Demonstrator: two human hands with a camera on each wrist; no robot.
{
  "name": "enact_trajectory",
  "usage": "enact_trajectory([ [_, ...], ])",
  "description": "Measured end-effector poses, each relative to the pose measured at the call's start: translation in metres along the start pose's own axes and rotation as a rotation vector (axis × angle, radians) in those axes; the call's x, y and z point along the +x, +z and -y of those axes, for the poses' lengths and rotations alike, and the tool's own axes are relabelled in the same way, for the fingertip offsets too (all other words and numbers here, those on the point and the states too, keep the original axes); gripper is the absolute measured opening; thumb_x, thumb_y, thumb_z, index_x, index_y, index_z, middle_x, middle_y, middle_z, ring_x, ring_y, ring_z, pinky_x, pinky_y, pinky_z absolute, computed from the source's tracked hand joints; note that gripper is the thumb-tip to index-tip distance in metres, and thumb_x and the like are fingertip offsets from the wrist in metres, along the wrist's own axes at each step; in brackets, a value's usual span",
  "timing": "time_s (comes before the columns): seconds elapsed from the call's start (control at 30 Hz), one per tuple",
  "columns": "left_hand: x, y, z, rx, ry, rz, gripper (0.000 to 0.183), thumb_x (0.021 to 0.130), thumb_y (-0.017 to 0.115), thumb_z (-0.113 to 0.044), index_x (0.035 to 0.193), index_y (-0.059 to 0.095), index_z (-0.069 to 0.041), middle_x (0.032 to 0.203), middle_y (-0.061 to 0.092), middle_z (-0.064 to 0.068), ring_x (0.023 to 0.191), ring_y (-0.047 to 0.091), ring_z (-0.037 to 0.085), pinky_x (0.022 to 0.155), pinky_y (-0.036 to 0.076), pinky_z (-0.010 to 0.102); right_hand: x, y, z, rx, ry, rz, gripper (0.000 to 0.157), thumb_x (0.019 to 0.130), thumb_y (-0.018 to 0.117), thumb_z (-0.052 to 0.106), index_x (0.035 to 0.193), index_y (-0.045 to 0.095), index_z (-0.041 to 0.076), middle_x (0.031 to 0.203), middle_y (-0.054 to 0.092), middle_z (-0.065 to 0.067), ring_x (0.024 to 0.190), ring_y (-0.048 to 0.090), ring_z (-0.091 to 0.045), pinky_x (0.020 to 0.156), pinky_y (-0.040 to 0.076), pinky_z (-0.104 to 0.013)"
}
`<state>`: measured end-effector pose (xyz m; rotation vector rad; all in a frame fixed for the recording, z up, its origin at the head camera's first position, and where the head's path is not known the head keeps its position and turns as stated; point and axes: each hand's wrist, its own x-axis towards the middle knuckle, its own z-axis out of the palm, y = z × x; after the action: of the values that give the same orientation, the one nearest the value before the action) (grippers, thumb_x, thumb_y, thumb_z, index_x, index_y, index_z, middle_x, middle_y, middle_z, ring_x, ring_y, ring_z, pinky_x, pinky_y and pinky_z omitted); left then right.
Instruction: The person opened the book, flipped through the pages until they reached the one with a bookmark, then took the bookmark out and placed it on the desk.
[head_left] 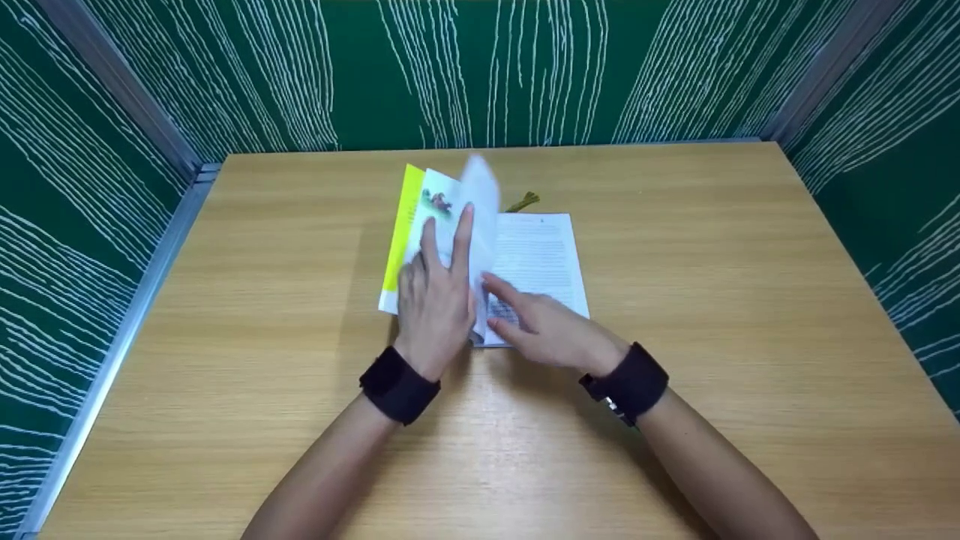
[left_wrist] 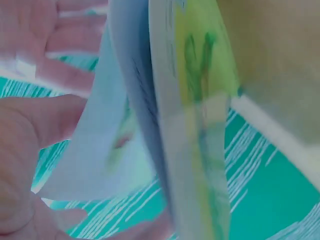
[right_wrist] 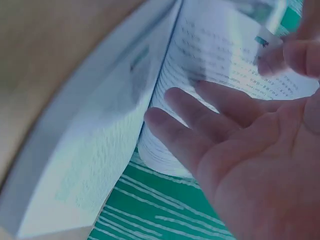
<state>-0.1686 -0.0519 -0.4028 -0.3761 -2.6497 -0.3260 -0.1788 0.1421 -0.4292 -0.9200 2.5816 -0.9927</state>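
Note:
An open book (head_left: 536, 251) with a yellow-green cover edge (head_left: 403, 217) lies at the middle of the table. Its left part shows a small coloured picture, and a white page (head_left: 484, 187) stands raised near the fold, blurred at its top. My left hand (head_left: 436, 304) rests over the left page with two fingers stretched up along it. My right hand (head_left: 551, 330) is beside the fold, index fingertip at the raised page's lower part, thumb apart from it. In the right wrist view the right fingers (right_wrist: 185, 142) extend over the printed page (right_wrist: 225, 55).
A brownish-green tassel (head_left: 525, 201) sticks out past the book's top edge. The wooden table (head_left: 712, 247) extends around the book. Green panels (head_left: 360, 75) with white streaks stand behind and at both sides. Each wrist wears a black band (head_left: 401, 385).

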Motion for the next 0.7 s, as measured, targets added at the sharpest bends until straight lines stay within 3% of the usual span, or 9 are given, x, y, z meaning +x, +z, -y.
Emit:
enact_trajectory([
  [0.07, 0.0, -0.004, 0.002, 0.083, 0.013, 0.007, 0.084, 0.09, 0.076, -0.016, 0.162, 0.033, -0.018, 0.159, 0.029, 0.031, 0.129, 0.049, 0.045, 0.108, 0.042, 0.058, 0.001, 0.006, 0.002, -0.052, -0.031, 0.003, 0.064, 0.109, 0.049, 0.036, 0.165, 0.027, 0.014, 0.155, 0.051, -0.015, 0.128, 0.059, -0.022, 0.116, 0.041, -0.04],
  [0.17, 0.0, -0.006, 0.003, 0.205, 0.034, 0.075, 0.068, 0.088, 0.078, -0.015, 0.151, 0.053, -0.015, 0.163, 0.029, 0.028, 0.147, 0.03, 0.046, 0.119, 0.023, 0.065, 0.003, 0.014, 0.005, -0.101, -0.074, 0.015, 0.062, 0.108, 0.052, 0.029, 0.163, 0.03, 0.011, 0.162, 0.042, -0.013, 0.147, 0.042, -0.02, 0.121, 0.034, -0.04],
  [0.27, 0.0, -0.004, 0.003, 0.249, 0.081, 0.162, 0.052, 0.088, 0.077, -0.014, 0.139, 0.066, -0.012, 0.162, 0.037, 0.023, 0.153, 0.026, 0.041, 0.122, 0.017, 0.065, 0.003, 0.018, 0.005, -0.123, -0.103, 0.036, 0.062, 0.106, 0.053, 0.024, 0.162, 0.032, 0.009, 0.164, 0.038, -0.013, 0.151, 0.036, -0.021, 0.123, 0.03, -0.04],
  [0.4, 0.0, 0.005, 0.005, 0.201, 0.2, 0.286, 0.042, 0.086, 0.079, -0.013, 0.128, 0.072, -0.009, 0.152, 0.053, 0.018, 0.148, 0.039, 0.037, 0.123, 0.024, 0.06, 0.002, 0.02, 0.004, -0.17, -0.123, 0.06, 0.061, 0.105, 0.055, 0.023, 0.16, 0.036, 0.003, 0.163, 0.038, -0.019, 0.151, 0.037, -0.026, 0.123, 0.03, -0.042],
  [0.5, -0.001, 0.013, 0.008, 0.136, 0.275, 0.336, 0.033, 0.085, 0.08, -0.014, 0.117, 0.075, -0.007, 0.137, 0.064, 0.014, 0.135, 0.053, 0.034, 0.117, 0.035, 0.057, 0.001, 0.019, 0.002, -0.183, -0.132, 0.072, 0.059, 0.104, 0.056, 0.021, 0.157, 0.041, 0.002, 0.161, 0.041, -0.019, 0.149, 0.04, -0.027, 0.122, 0.032, -0.042],
  [0.6, -0.002, 0.019, 0.01, 0.096, 0.28, 0.361, 0.028, 0.086, 0.077, -0.014, 0.112, 0.074, -0.005, 0.125, 0.068, 0.013, 0.123, 0.059, 0.033, 0.109, 0.044, 0.055, 0.001, 0.019, 0.001, -0.177, -0.143, 0.077, 0.055, 0.102, 0.057, 0.017, 0.154, 0.046, 0.004, 0.157, 0.048, -0.014, 0.145, 0.046, -0.022, 0.12, 0.036, -0.04],
  [0.7, -0.002, 0.021, 0.012, 0.07, 0.228, 0.412, 0.035, 0.091, 0.072, -0.014, 0.125, 0.07, -0.004, 0.133, 0.065, 0.015, 0.125, 0.059, 0.033, 0.104, 0.048, 0.054, 0.001, 0.018, -0.001, -0.174, -0.155, 0.081, 0.056, 0.1, 0.058, 0.011, 0.154, 0.046, 0.004, 0.156, 0.05, -0.012, 0.143, 0.048, -0.02, 0.118, 0.039, -0.039],
])
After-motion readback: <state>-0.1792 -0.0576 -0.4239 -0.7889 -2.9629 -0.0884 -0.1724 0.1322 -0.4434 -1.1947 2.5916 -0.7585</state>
